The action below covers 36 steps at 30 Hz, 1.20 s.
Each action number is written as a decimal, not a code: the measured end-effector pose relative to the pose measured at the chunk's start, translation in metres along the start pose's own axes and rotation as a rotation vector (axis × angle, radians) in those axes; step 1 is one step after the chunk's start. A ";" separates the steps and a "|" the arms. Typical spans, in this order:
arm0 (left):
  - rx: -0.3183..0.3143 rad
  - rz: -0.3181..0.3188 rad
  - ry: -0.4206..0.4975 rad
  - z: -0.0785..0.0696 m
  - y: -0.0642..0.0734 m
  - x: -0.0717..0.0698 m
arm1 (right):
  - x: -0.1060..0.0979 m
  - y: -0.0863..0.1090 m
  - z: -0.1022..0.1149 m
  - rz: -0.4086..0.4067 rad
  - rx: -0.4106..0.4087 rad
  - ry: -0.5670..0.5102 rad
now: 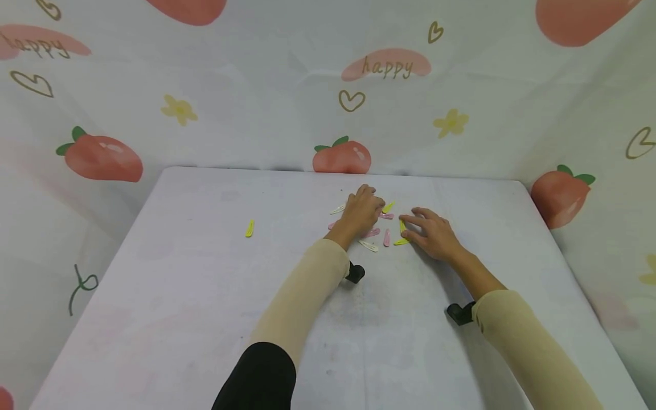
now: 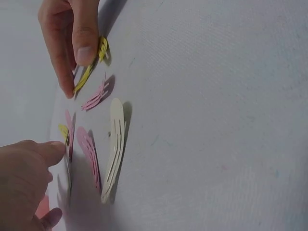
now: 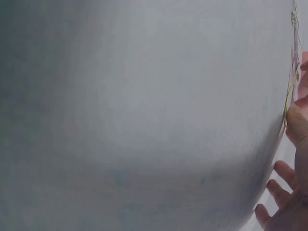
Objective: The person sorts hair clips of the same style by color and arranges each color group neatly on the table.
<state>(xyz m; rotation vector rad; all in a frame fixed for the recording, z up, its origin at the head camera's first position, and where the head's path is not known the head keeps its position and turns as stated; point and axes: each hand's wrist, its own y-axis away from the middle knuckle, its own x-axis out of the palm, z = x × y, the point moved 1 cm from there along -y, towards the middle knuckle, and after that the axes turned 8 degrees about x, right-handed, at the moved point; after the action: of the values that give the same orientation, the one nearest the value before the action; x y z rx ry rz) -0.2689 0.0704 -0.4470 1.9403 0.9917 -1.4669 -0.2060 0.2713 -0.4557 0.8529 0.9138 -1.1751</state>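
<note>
Snap hair clips in yellow, pink and white lie scattered on the white table. In the head view my left hand (image 1: 361,210) reaches over the cluster, hiding part of it. Its extended fingertip comes right to a small yellow hair clip (image 2: 63,131) in the left wrist view, where a pink hair clip (image 2: 88,153) and a white hair clip (image 2: 115,144) lie close by. My right hand (image 1: 433,232) has thumb and forefinger spread at two yellow hair clips (image 1: 401,242) on the cluster's right side. Its forefinger tip touches the end of one in the left wrist view.
One yellow hair clip (image 1: 249,228) lies apart, left of the cluster. The white table (image 1: 179,319) extends toward me and to both sides. A printed cloth (image 1: 256,114) hangs behind its far edge. Dark wrist mounts (image 1: 355,272) sit under both forearms.
</note>
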 end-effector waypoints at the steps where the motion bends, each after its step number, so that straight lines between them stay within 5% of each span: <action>1: 0.002 0.003 0.004 0.000 -0.001 0.001 | 0.000 0.000 0.000 -0.001 -0.002 0.000; 10: 0.013 0.010 0.043 -0.004 -0.005 0.000 | -0.001 0.001 -0.001 -0.009 -0.010 -0.008; 25: -0.068 0.056 0.006 -0.007 -0.011 -0.001 | -0.001 0.001 -0.001 -0.019 -0.019 -0.005; 36: -0.029 0.051 0.076 -0.004 -0.010 -0.010 | -0.001 0.000 -0.002 0.003 0.003 0.000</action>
<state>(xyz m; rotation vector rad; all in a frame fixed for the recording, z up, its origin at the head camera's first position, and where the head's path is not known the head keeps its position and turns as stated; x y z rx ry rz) -0.2757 0.0767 -0.4364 1.9987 0.9834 -1.3526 -0.2066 0.2729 -0.4558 0.8558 0.9107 -1.1740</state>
